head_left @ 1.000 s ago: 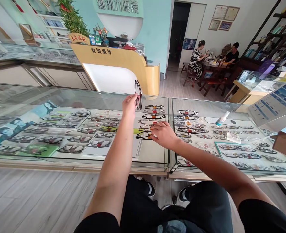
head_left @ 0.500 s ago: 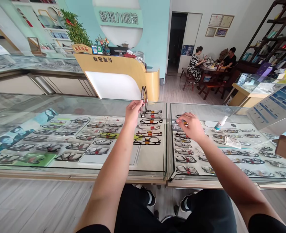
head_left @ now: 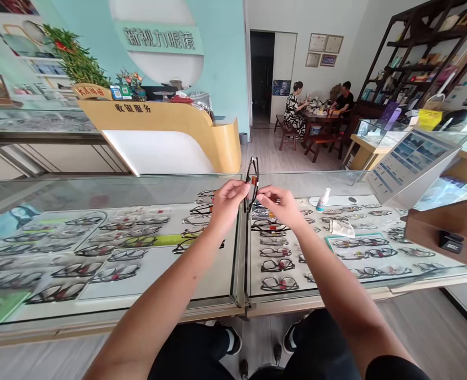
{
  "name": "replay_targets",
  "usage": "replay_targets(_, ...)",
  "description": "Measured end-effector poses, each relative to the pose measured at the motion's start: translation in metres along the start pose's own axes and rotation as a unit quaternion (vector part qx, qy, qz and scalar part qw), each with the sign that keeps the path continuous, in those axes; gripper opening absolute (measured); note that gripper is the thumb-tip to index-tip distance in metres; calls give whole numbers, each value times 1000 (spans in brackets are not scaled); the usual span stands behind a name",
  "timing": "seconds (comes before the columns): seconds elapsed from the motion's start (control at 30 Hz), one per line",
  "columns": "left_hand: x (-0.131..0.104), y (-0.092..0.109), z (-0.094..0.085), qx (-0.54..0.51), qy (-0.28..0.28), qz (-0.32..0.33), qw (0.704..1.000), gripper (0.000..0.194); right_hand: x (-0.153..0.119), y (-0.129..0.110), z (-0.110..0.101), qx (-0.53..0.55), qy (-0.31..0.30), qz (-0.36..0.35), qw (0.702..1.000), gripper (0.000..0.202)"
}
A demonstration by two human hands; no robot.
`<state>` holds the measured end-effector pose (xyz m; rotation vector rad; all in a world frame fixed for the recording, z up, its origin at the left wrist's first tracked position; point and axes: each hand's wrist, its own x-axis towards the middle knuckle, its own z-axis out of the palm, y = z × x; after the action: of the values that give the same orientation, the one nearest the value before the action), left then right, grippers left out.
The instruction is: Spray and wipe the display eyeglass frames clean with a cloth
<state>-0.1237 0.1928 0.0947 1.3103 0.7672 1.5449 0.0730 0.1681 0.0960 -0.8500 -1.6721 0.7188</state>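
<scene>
The raised glasses (head_left: 252, 182) have dark frames of glossy, plastic-looking material. Clear, reflective glass tops the table (head_left: 202, 285). The spray bottle (head_left: 322, 201) resembles smooth plastic, the shelf (head_left: 411, 41) dark wood, the floor (head_left: 451, 316) matt, grained boards.

Bright, soft light; stretched edges

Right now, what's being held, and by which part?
Black-framed glasses, upended, pinched by the left hand along one edge; whether the right hand grips too is unclear.
</scene>
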Motion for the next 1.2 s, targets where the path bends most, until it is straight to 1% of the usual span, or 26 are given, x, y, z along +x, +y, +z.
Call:
replay_targets(0.07,2,-6,10,-13,9,-1,1000,62,1,1,1,3,4,-1,1000,64)
replay_targets(0.13,3,-13,12,-14,17,3,1000,63,3,4,2,10,3,6,1000,64)
replay_targets(0.23,0,-22,2,4,0,-6,1000,64,4,10,5,22,-11,21,999,64)
replay_targets(0.3,-3,-27,-6,15,-16,-23,999,63,4,14,8,24,-21,24,999,63)
replay_targets(0.4,-5,-30,-15,27,-22,-53,998,65,2,19,11,18,-32,24,999,61)
replay_targets(0.5,-5,-31,-17,39,-26,-66,997,69,1,19,11,13,-34,28,999,61)
replay_targets(0.7,-3,-34,-17,45,-28,-37,998,66,1,16,3,9,-36,44,998,61)
replay_targets(0.83,1,-36,-21,39,-20,-34,998,65,1,17,-6,-28,9,60,998,49)
replay_targets(0.97,3,-40,-22,48,-6,-24,999,65,0,17,-14,-119,51,101,986,34)
replay_targets(1.1,5,-44,-24,76,2,3,997,62,0,19,-20,-174,136,107,969,26)
replay_targets(1.2,7,-45,-27,113,-7,27,993,57,2,22,-30,-181,199,85,960,27)
